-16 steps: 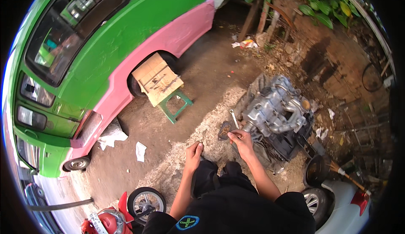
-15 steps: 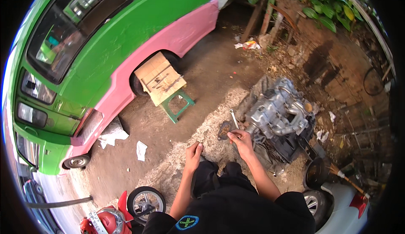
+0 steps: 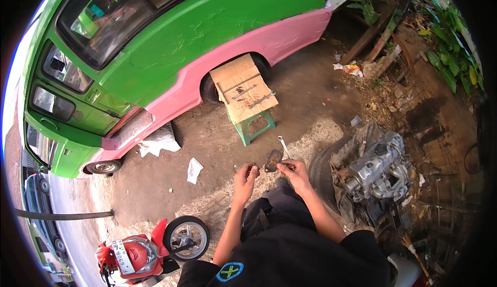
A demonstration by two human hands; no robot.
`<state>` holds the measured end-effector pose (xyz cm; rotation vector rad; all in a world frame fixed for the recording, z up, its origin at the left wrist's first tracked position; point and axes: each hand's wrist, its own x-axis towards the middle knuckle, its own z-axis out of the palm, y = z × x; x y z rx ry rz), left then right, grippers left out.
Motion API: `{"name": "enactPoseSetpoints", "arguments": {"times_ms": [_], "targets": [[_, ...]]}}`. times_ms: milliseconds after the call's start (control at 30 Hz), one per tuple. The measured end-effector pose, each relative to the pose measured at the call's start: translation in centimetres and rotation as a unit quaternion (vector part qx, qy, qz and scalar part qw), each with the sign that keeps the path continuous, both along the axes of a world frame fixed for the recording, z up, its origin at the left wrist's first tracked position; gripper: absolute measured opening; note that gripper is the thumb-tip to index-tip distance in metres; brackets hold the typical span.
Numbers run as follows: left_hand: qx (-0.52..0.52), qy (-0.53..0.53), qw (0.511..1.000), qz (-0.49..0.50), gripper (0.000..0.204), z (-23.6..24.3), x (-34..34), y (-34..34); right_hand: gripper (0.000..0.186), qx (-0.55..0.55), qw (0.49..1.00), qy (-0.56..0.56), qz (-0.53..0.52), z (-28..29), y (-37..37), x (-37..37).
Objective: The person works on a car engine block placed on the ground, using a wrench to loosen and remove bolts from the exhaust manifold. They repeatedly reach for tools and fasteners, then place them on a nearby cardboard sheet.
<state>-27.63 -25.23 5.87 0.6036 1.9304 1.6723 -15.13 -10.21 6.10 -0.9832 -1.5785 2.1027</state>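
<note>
My right hand [image 3: 296,175] is closed on a silver ring-ended wrench [image 3: 284,146], whose shaft points up and away from me. Pinched in the same fingers is a dark, flat metal plate [image 3: 273,161] with a brownish middle, hanging toward the left. A little to its left, my left hand [image 3: 245,182] has its fingers curled together; something small and dark may be at the fingertips, too small to name. The two hands are apart, held in front of my body.
A green stool [image 3: 270,124] carries a cardboard sheet [image 3: 243,110] with several thin metal tools, beside a green and pink van [image 3: 207,64]. An engine [image 3: 380,165] sits at right by a tyre [image 3: 327,170]. A red motorcycle [image 3: 133,256] stands at lower left.
My view has swung, so the van, stool and engine sit farther right. The right hand still holds the wrench and plate. The left hand has come slightly nearer the plate.
</note>
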Motion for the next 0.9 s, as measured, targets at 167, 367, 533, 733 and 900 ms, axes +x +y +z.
{"name": "enactPoseSetpoints", "arguments": {"times_ms": [167,367,533,733,900], "targets": [[-0.009,0.011,1.000,0.010,0.031,-0.2,-4.5,2.0,0.018,-0.017,1.000,0.023,0.001,-1.2,-0.3,-5.3],[-0.034,0.056,0.998,-0.015,0.025,-1.3,-11.9,6.1,0.019,-0.002,1.000,0.004,0.002,-2.4,2.3,-12.9],[-0.053,0.103,0.991,-0.070,0.019,-0.4,-18.9,8.7,0.016,-0.003,1.000,-0.010,0.027,-0.5,4.9,-19.5],[-0.040,0.057,0.991,-0.111,0.022,1.3,-25.9,10.9,0.016,-0.010,1.000,-0.023,-0.001,1.5,7.3,-25.9],[-0.012,-0.005,0.993,-0.121,0.021,2.4,-29.9,12.5,0.015,0.006,0.998,0.014,-0.065,1.9,8.4,-27.7]]}}
